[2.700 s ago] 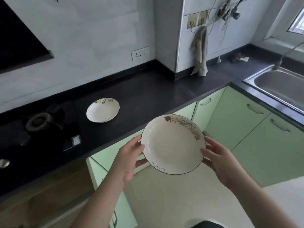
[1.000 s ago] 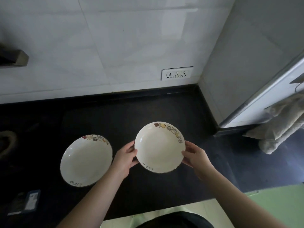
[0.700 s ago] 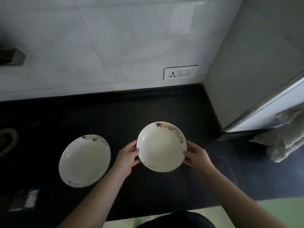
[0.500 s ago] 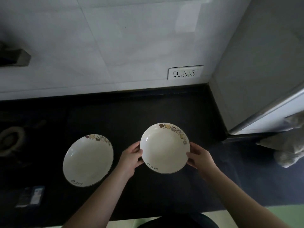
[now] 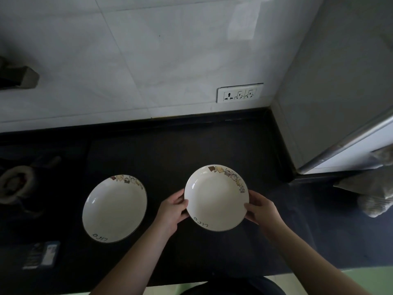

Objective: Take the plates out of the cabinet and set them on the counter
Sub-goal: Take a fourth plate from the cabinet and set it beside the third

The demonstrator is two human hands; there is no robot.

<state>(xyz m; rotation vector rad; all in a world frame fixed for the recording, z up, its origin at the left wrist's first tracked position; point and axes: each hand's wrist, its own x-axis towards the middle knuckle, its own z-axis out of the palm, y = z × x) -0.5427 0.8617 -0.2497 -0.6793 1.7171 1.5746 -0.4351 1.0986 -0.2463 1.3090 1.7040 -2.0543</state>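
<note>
A white plate [image 5: 215, 198] with a patterned rim is held between both hands low over the black counter [image 5: 180, 150]. My left hand [image 5: 172, 210] grips its left edge, my right hand [image 5: 260, 210] its right edge. Whether the plate touches the counter, I cannot tell. A second matching plate [image 5: 114, 208] lies flat on the counter to the left, apart from the held one.
A stove burner [image 5: 14, 184] sits at the far left. A small dark box [image 5: 41, 255] lies near the front left edge. A wall socket [image 5: 239, 95] is on the tiled wall. A grey column [image 5: 331, 103] and a hanging cloth [image 5: 374, 192] bound the right side.
Since 2.7 s ago I have carried the plate from in front of the green cabinets over to the counter. In the last second it has sunk slightly beside the first plate.
</note>
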